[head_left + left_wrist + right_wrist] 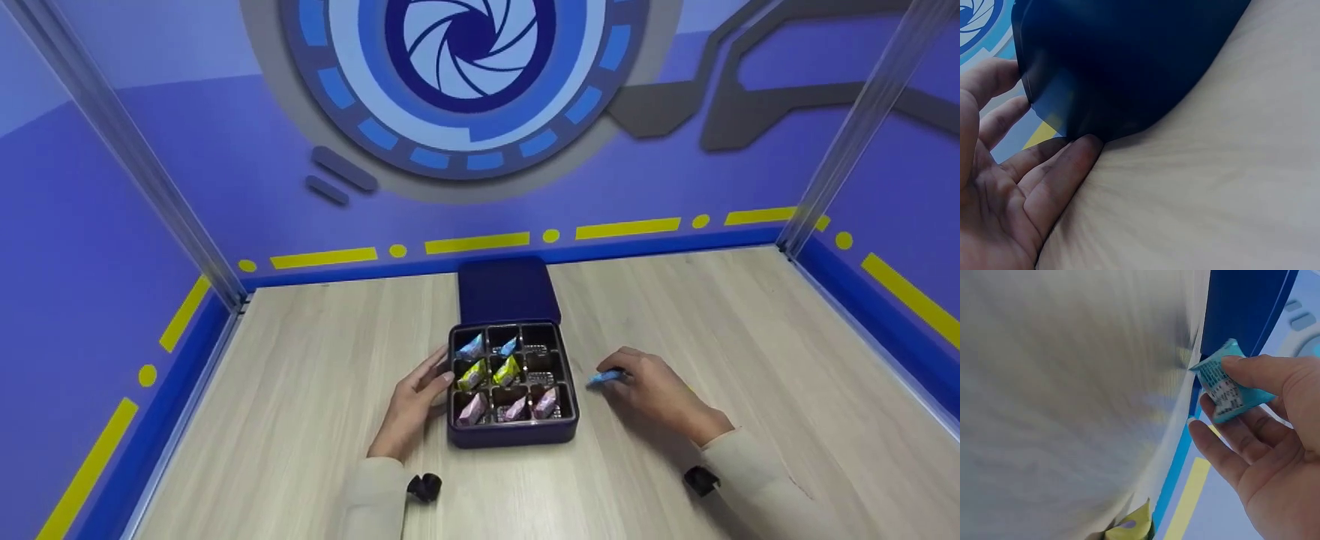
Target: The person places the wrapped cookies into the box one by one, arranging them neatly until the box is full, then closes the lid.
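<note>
A dark blue box [512, 436] with a divided tray lies on the table. Blue wrapped candies [471, 346] sit in the back row's left and middle compartments. Yellow candies [472, 374] occupy the same two columns of the middle row, and pink candies [472, 410] fill the front row. In the right column, the ridged tray bottom shows at back and middle. My left hand [411, 401] touches the box's left side with extended fingers, thumb at the rim. Right of the box, my right hand [660, 390] pinches a light blue wrapped candy [1224, 385] between thumb and fingers.
The box's lid [508, 291] lies behind it, near the back wall. A yellow wrapped candy [1131, 526] shows at the lower edge of the right wrist view. Decorated blue panels [420, 217] bound the wooden table [322, 352] at the back and sides.
</note>
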`<state>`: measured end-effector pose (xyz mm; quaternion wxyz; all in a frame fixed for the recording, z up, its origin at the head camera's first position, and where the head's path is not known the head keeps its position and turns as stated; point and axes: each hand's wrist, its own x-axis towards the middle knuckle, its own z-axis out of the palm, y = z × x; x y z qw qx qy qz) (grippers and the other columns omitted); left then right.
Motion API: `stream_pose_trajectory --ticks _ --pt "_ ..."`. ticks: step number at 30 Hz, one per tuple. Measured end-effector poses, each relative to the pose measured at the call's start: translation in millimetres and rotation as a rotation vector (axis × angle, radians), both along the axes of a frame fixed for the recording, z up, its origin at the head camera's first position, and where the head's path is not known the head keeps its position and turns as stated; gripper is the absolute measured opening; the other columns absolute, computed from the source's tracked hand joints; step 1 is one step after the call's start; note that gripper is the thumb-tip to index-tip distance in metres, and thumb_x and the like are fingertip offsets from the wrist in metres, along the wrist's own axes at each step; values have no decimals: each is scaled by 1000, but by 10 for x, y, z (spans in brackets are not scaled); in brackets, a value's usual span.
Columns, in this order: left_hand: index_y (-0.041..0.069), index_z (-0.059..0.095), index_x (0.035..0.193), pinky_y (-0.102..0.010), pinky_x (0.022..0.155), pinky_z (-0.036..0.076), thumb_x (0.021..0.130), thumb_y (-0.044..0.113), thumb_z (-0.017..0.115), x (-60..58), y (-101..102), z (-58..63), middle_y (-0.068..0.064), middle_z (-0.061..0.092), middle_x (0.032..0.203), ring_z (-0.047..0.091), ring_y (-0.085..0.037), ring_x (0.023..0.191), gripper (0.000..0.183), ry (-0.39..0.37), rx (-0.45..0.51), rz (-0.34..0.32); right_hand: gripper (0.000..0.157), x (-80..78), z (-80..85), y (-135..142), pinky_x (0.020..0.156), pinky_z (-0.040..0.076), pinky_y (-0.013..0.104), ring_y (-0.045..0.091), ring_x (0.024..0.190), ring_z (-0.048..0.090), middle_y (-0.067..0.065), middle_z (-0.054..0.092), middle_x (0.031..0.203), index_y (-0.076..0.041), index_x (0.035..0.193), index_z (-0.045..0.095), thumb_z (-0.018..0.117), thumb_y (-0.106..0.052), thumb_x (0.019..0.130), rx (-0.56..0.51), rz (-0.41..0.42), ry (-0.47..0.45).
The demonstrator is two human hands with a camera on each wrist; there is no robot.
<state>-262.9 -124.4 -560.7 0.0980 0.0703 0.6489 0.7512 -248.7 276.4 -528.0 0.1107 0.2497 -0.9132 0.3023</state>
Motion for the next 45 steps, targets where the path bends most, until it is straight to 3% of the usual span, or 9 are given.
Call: stream_pose_trajectory --ticks 6,15,26,36,45 --pt "17 45 164 -48 103 55 106 27 69 -6 -1 -6 -18 44 163 51 -37 143 63 2 -10 0 18 11 12 76 85 61 39 19 96 72 -5 75 101 -11 103 77 80 3 92 -88 -7 -108" --pt "14 45 163 -47 103 56 106 25 69 -10 5 -6 -19 43 164 53 -36 141 63 -3 29 -4 17 14 20 131 85 62 40 20 95 72 -5 75 100 -12 102 77 82 0 91 -131 -15 -178" --pt "19 46 163 -47 101 57 105 26 70 6 -7 -1 -15 46 163 54 -34 141 63 -3 19 4 19 -2 33 119 86 61 36 17 96 71 -7 75 100 -15 103 78 82 0 92 -144 -45 -194" --pt "18 44 164 -47 102 56 105 26 70 1 -8 6 -16 44 164 51 -35 142 65 -11 23 0 24 -86 200 60 89 62 47 21 97 71 -4 76 104 -12 105 79 79 7 91 -129 -35 -163" --pt "14 42 165 -48 104 55 107 24 67 -5 2 8 -20 42 164 50 -38 143 63 7 16 -18 20 -210 310 -13 90 62 42 22 98 71 -2 75 104 -13 104 79 82 3 91 -166 10 -199"
